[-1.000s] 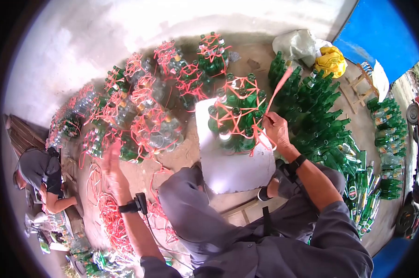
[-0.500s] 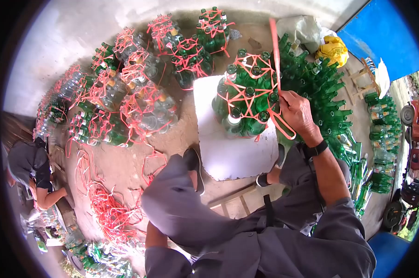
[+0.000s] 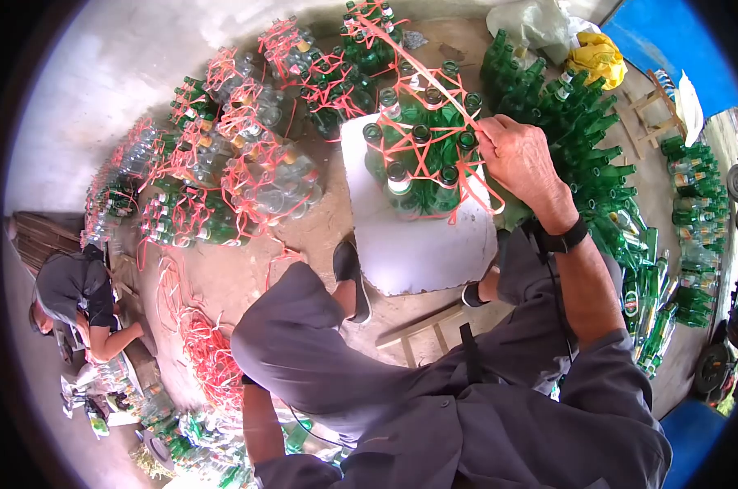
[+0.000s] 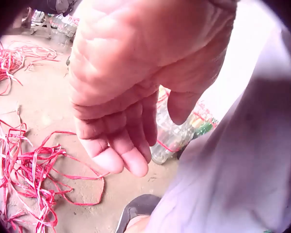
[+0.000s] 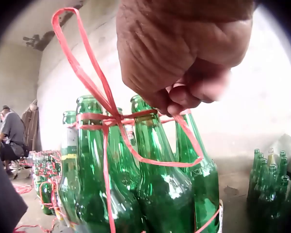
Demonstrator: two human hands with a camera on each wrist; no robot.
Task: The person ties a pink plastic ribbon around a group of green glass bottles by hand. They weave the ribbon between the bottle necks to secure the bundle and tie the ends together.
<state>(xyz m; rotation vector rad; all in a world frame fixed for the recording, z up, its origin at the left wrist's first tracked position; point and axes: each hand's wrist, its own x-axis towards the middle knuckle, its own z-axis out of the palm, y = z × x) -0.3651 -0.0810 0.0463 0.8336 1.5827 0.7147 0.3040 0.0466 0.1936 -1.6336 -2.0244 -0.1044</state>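
Note:
A bundle of green bottles [image 3: 420,155] laced at the necks with pink strap stands on a white board [image 3: 418,253]. At the bundle's right edge my right hand [image 3: 522,163] pinches the strap. In the right wrist view the curled fingers of the right hand [image 5: 184,58] hold the pink strap [image 5: 99,92] beside a bottle neck, and a loop of it rises to the left. My left hand [image 4: 136,87] hangs with loosely bent fingers and holds nothing, over the floor near the trouser leg; in the head view the knee hides it.
Strapped bottle bundles [image 3: 263,179] stand at the left, near a tangle of pink strap [image 3: 210,350]. Loose green bottles [image 3: 581,155] crowd the right side. A yellow bag [image 3: 597,59] lies at the back right. Another person [image 3: 71,289] sits at the far left.
My left hand has dropped from beside the bundles to behind the knee. My right hand stays at the bundle's right edge, while the strap's long end has swung from upright to the upper left.

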